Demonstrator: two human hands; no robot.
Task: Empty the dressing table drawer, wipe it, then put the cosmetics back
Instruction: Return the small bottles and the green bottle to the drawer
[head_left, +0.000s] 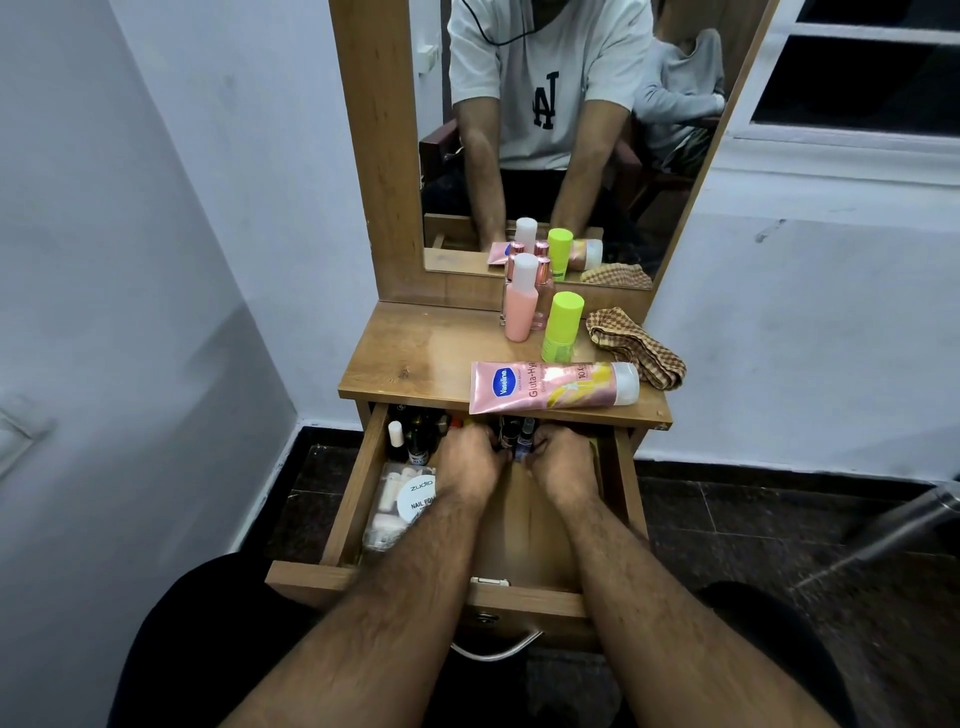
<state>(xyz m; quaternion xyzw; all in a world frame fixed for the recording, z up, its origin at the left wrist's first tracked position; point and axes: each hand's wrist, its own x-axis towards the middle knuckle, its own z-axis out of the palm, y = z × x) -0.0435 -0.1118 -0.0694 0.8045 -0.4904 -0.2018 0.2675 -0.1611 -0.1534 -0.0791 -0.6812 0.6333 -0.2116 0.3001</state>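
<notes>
The wooden drawer (353, 499) is pulled out below the dressing table top (415, 358). Both my hands reach into its far end. My left hand (470, 457) and my right hand (563, 457) curl their fingers round a cluster of small dark bottles (517, 436) between them. More small bottles (410, 436) stand at the back left of the drawer. A clear pouch with a white Zudio nail polish remover tub (413, 501) lies at the drawer's left. On the top lie a pink Vaseline tube (550, 387), a pink bottle (521, 299), a green bottle (561, 327) and a checked cloth (634, 345).
A wood-framed mirror (545, 130) rises at the back of the top and reflects me. White walls close in on the left and right. A metal drawer handle (493, 649) hangs at the drawer's front. Dark floor tiles (753, 519) lie to the right.
</notes>
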